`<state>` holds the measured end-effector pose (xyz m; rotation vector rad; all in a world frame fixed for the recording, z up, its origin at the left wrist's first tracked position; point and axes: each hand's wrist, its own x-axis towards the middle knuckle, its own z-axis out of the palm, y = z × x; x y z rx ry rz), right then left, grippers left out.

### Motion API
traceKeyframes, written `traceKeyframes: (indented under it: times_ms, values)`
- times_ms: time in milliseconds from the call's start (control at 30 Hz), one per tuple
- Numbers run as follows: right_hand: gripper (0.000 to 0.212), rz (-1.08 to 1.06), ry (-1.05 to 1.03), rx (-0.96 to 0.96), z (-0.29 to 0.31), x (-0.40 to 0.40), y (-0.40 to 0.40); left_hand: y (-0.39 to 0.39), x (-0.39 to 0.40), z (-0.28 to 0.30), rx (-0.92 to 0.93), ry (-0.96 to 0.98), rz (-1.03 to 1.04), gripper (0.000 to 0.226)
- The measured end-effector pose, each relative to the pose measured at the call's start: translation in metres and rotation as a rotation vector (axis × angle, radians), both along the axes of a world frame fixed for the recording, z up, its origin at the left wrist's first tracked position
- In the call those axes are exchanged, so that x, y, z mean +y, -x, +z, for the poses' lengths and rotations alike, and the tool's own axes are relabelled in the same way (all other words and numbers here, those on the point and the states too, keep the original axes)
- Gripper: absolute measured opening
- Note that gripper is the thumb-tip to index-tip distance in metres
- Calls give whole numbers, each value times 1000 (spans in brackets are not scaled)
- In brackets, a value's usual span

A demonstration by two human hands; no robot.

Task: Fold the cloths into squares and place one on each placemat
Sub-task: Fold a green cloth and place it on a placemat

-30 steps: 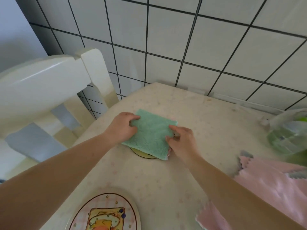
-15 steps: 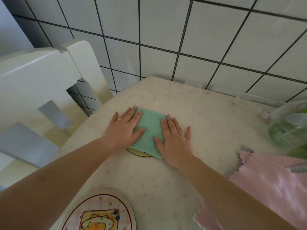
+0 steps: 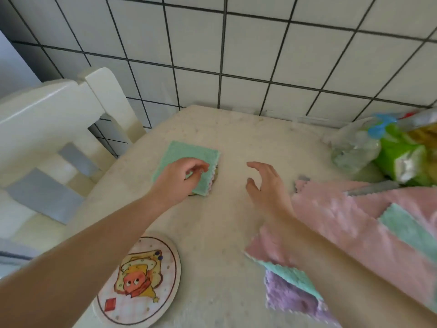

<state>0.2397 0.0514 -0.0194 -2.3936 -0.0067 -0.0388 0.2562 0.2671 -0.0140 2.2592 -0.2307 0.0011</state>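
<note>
Lifting off green cloth [image 3: 186,159], right hand [image 3: 267,185] open; left hand [image 3: 182,178] loosely curled above it.

Under the left hand [image 3: 176,179] lies a mint green cloth [image 3: 186,159] with a pink edge. Nearer than that hand, a round placemat [image 3: 151,280] is pale pink check, dark-rimmed, with an orange and yellow cartoon. Right of the right hand [image 3: 266,185]: pink cloths [image 3: 343,216], one green cloth [image 3: 411,230], one purple cloth [image 3: 290,297]. The table [image 3: 236,138] is speckled cream.

Green cloth [image 3: 189,157] hides its placemat
</note>
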Motion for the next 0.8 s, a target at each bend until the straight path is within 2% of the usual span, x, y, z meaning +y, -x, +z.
traceKeyframes:
  times_ms: [233,300,400,567,700,800]
  values:
    - [35,-87,4,28,10,-93,81,63,-78,20,43,65,-119,19]
    - [34,-79,-23,-23,9,-119,105,79,-103,21,72,53,-149,19]
    - [33,-75,-49,-16,6,-158,140,101,-139,18,128,-13,-180,19]
    - [36,-6,90,46,-5,-203,174,127,-175,-5,130,-197,-282,26]
    - [38,127,179,87,-11,-214,186,141,-187,-25,103,-316,-311,50]
    - [33,227,237,89,-15,-214,192,151,-189,-39,55,-342,-296,43]
